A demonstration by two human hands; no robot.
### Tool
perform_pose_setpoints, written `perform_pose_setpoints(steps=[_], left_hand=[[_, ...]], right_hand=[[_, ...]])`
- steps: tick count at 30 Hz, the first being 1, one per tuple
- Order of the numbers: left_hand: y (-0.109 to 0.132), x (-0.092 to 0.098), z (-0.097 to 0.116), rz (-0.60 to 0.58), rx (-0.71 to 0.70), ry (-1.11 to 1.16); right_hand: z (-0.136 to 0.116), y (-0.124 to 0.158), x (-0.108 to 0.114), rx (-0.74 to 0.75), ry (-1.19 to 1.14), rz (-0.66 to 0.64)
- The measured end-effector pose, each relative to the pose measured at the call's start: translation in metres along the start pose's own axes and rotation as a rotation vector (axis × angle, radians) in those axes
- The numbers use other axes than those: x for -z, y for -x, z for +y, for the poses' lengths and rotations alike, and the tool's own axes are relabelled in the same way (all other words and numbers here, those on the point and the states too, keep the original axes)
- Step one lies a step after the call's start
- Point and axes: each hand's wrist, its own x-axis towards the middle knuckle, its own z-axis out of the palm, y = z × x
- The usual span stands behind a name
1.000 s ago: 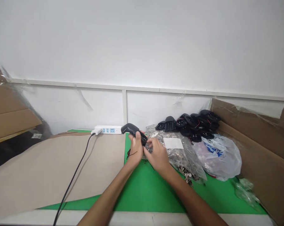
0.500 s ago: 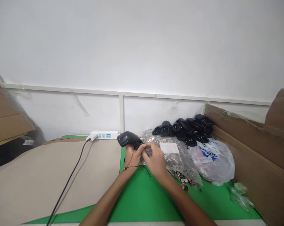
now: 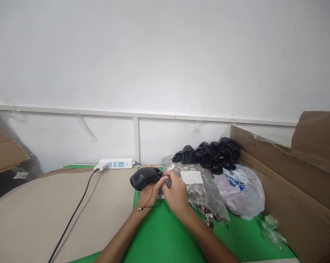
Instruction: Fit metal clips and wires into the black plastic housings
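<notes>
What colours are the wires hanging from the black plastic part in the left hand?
A red wire and a black wire, best seen in the head view.

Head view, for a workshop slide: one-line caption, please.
Left hand holds a black wired housing as right hand works at it, beside a bag of metal parts.

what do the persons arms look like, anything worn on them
The left arm and the right arm are both bare, with no sleeves showing anywhere down to the bottom of the view. No gloves, watch or wristband show on either; any small ring would be too small to tell.
</notes>
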Motion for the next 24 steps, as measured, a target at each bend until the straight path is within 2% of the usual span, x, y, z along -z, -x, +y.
perform_pose_setpoints(steps=[9, 15, 21, 24], left_hand=[[-0.0014, -0.0018, -0.0038, 0.022, -0.011, -0.013], [-0.0005, -0.0002, -0.0059, 0.000, 0.017, -0.025], [0.0003, -0.0007, 0.0013, 0.047, -0.095, -0.064], [0.0003, -0.0005, 0.0020, 0.054, -0.158, -0.173]], right_hand=[[0.0000, 0.0010, 0.0026, 0.110, 0.075, -0.050], [0.0012, 0.0007, 0.0020, 0.104, 0.066, -0.052], [0.0016, -0.0017, 0.0010, 0.095, 0.057, 0.005], [0.0014, -0.0019, 0.0005, 0.101, 0.043, 0.014]])
